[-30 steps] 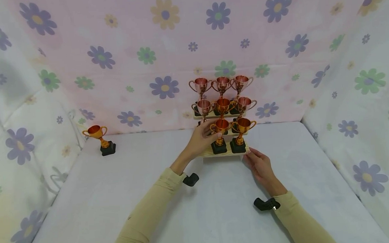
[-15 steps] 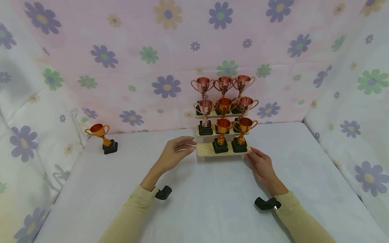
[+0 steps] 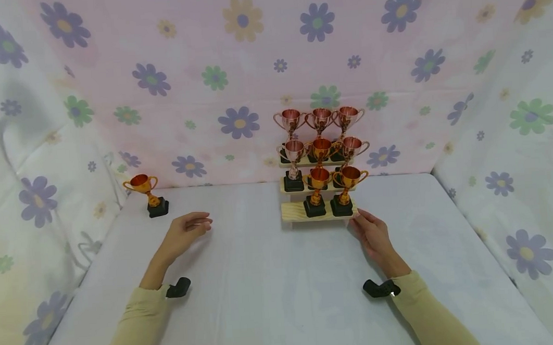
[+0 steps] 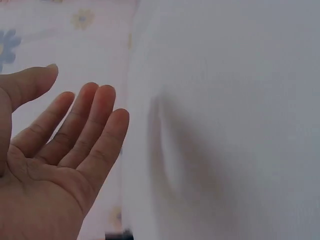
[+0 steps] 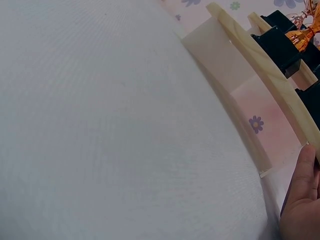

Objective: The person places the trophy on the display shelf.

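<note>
A tiered wooden display stand (image 3: 293, 211) bears trophy cups on three steps. Three rose-coloured cups (image 3: 291, 120) line the top step. The middle step has a gold cup (image 3: 322, 148) between rose ones. Two gold cups (image 3: 319, 179) occupy the centre and right of the bottom step. My right hand (image 3: 372, 236) holds the stand's lower right corner, thumb on its front edge in the right wrist view. Another gold trophy cup (image 3: 142, 186) with a black base stands at the far left. My left hand (image 3: 183, 234), relaxed and holding nothing, hovers nearest to that cup, to its right.
A white cloth (image 3: 264, 298) covers the table. Flowered fabric walls (image 3: 181, 141) enclose the back and both sides. The stand is close to the back wall, right of the middle.
My left hand has let go of the gold cup on the bottom step and moved far left across the table. The right hand has stayed at the stand's corner.
</note>
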Motion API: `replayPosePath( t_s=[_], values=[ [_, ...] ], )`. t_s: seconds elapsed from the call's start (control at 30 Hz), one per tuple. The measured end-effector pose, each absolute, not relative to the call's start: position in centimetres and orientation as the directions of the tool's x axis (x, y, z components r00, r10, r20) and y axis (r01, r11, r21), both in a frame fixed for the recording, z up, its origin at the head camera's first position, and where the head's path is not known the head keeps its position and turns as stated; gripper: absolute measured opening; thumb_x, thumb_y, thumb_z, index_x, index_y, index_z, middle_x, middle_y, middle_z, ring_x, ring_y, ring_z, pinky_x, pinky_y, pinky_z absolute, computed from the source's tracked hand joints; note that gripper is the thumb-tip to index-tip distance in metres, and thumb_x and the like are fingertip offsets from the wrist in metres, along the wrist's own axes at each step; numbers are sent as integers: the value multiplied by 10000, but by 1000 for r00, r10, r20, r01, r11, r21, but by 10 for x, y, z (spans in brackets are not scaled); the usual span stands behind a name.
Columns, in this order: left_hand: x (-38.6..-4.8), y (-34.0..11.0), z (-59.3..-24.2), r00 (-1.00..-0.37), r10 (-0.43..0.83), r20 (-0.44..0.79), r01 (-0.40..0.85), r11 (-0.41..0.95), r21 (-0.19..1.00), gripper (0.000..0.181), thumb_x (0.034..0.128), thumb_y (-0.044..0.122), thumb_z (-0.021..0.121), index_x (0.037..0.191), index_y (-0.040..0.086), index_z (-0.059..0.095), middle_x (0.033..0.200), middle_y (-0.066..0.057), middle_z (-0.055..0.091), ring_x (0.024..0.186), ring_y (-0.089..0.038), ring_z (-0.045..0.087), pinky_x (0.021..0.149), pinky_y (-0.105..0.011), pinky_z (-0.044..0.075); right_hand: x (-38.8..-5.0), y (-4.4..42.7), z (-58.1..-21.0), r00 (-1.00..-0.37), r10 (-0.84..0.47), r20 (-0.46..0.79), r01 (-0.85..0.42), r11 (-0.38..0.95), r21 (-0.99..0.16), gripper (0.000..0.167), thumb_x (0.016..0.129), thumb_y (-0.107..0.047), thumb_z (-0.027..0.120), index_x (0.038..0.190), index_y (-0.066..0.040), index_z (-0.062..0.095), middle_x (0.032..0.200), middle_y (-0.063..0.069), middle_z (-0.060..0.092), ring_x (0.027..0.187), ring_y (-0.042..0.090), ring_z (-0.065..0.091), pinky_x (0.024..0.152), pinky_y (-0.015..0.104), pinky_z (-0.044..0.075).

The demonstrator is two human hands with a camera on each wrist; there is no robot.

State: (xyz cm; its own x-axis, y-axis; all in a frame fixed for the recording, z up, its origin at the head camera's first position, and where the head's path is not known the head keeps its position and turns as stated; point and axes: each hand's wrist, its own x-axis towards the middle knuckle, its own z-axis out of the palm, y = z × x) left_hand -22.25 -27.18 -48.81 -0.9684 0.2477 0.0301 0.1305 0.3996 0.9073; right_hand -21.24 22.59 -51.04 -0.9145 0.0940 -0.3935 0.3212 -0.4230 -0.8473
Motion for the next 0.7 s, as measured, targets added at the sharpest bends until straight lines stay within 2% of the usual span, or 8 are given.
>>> replayPosePath(
  t_s=[0.23, 0.4, 0.47, 0.6, 0.67, 0.7],
  values=[
    [-206, -319, -484, -992, 128, 6, 62, 440, 896, 480, 1035, 156, 597, 1419, -111, 489, 1324, -339, 594, 997, -11, 686, 853, -162, 577, -212, 225, -510, -917, 94, -388, 319, -413, -853, 562, 1081, -190, 496, 1581, -42, 286, 1567, 99, 375, 1248, 115, 538, 1041, 194, 493],
    [-200, -338, -477, -998, -59, -19, -45, 485, 873, 556, 1033, 265, 615, 1436, -93, 475, 1325, -309, 594, 913, 50, 669, 811, -176, 593, -213, 224, -510, -918, 86, -388, 318, -426, -847, 538, 1088, -176, 472, 1574, -37, 289, 1556, 93, 379, 1233, 112, 547, 1042, 198, 493],
    [-202, -341, -473, -989, -144, -27, -96, 501, 860, 599, 1034, 309, 606, 1463, -79, 448, 1345, -303, 582, 887, 69, 637, 775, -129, 574, -213, 224, -510, -919, 87, -385, 317, -420, -850, 535, 1089, -177, 467, 1574, -36, 289, 1560, 95, 377, 1227, 106, 550, 1042, 197, 492],
    [-214, -343, -464, -960, -278, -38, -174, 483, 858, 682, 1026, 302, 607, 1538, -57, 336, 1454, -311, 500, 1103, -200, 658, 741, -52, 513, -212, 226, -511, -921, 85, -381, 318, -407, -857, 542, 1090, -181, 470, 1578, -38, 283, 1580, 99, 358, 1237, 103, 540, 1062, 204, 477],
    [-223, -347, -460, -948, -309, -71, -211, 449, 868, 788, 1010, 331, 624, 1580, -42, 228, 1532, -306, 409, 1296, -390, 538, 882, -144, 546, -211, 227, -511, -920, 83, -382, 319, -404, -857, 550, 1088, -183, 477, 1581, -41, 279, 1587, 101, 351, 1249, 110, 532, 1069, 207, 472],
    [-228, -349, -457, -945, -318, -84, -222, 430, 875, 836, 1003, 338, 633, 1593, -38, 175, 1563, -308, 359, 1378, -445, 449, 972, -226, 547, -211, 226, -510, -920, 82, -382, 319, -404, -857, 551, 1086, -182, 482, 1579, -39, 280, 1588, 103, 351, 1253, 112, 530, 1072, 209, 471]
  ],
)
